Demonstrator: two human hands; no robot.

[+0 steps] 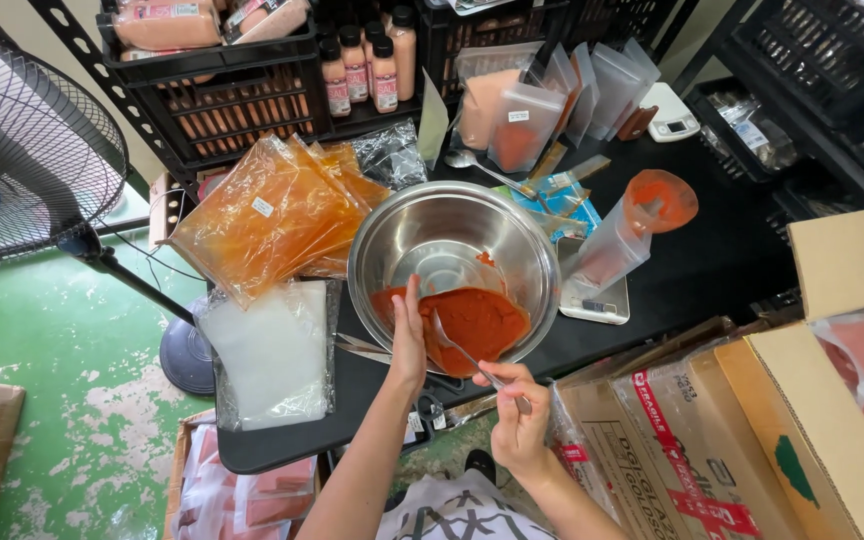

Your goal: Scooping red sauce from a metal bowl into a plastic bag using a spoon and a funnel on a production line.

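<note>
Steel mixing bowl (452,240) at centre of black table (712,260), tilted toward viewer, orange-red paste (477,320) pooled at its near side. Left hand (408,335) flat and open against near rim of bowl, fingers straight, gripping nothing. Right hand (520,412) below bowl, fingers curled shut on handle of metal spoon (457,345), spoon head lying in paste.

Left of bowl: fanned stack of orange-tinted plastic pouches (267,215), each with small white label; below them, pile of clear empty bags (272,350). Right of bowl: clear stand-up pouch (617,240) smeared orange at mouth, resting on small digital scale (597,300). Behind bowl: row of frosted stand-up pouches (542,100), several holding pale orange contents, small white rectangular labels on fronts; second spoon (477,165) lying nearby. Black crate (222,110) at upper left, small pink-filled bottles (362,65) with dark caps beside it. White scale (670,115) at upper right. Brown cardboard boxes (692,430) at lower right, red-and-white tape strip across one. Standing fan (22,150) at left over green floor (62,390).
</note>
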